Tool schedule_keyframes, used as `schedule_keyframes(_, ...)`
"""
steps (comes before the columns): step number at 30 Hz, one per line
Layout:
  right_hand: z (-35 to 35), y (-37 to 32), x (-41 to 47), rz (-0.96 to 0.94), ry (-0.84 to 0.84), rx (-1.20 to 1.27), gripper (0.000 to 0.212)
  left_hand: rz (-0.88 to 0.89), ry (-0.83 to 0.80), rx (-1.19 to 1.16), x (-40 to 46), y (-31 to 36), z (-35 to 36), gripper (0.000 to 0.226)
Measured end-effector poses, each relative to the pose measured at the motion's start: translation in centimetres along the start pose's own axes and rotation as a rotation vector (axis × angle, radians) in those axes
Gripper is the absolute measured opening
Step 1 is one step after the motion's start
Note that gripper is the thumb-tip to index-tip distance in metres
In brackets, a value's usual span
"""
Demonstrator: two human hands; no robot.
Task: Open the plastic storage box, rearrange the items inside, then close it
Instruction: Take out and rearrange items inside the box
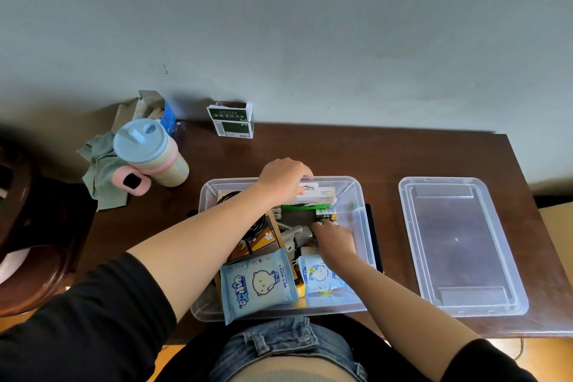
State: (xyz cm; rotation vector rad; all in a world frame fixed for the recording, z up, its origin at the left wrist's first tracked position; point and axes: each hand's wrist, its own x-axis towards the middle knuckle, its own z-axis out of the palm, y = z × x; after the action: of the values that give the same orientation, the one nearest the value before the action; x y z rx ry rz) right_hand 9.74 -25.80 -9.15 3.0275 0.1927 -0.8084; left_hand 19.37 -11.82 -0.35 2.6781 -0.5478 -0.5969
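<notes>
Dark glossy wood worktop against a matte grey wall. The clear plastic box sits open mid-worktop, its flat see-through lid lying to the right. Left hand is curled over the far rim, on a white carton. Right hand is down among the batteries; can't tell what its fingers are doing. Soft blue wipes packs up front.

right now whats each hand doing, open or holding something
Left hand: curled over a white carton at the storage box far end, gripping it.
Right hand: among the batteries; grip cannot be told.
</notes>
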Motion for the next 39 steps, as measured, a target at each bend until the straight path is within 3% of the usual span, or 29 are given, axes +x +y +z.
schedule_keyframes(3,0.0,-0.2,0.0,0.034,-0.015,0.004,0.034,-0.005,-0.002,0.007,0.0,0.0,0.0,0.04)
schedule_keyframes(8,-0.4,-0.2,0.0,0.083,0.019,0.189,0.024,-0.01,-0.005,-0.003,0.0,0.0,-0.1,0.04)
schedule_keyframes(12,-0.7,-0.9,0.2,-0.037,-0.002,0.272,0.046,-0.021,-0.014,-0.032,0.0,0.0,-0.1,0.039)
schedule_keyframes(19,-2.0,-1.4,1.7,0.03,-0.224,0.57,0.024,-0.035,-0.026,-0.047,0.0,0.1,-0.1,0.039)
schedule_keyframes(25,-1.2,-2.9,2.1,0.097,-0.204,0.578,0.014,-0.041,-0.025,-0.057,-0.1,0.2,-0.2,0.04)
schedule_keyframes(27,-1.4,-3.4,2.5,0.125,-0.159,0.553,0.022,-0.04,-0.023,-0.054,-0.1,0.3,-0.2,0.04)
schedule_keyframes(35,-2.0,-6.0,3.9,0.134,-0.077,0.27,0.02,-0.053,-0.031,-0.075,-0.2,0.1,-0.3,0.04)
schedule_keyframes(39,-2.5,-6.3,4.2,0.037,-0.046,0.132,0.019,-0.058,-0.026,-0.08,-0.1,0.2,-0.3,0.04)
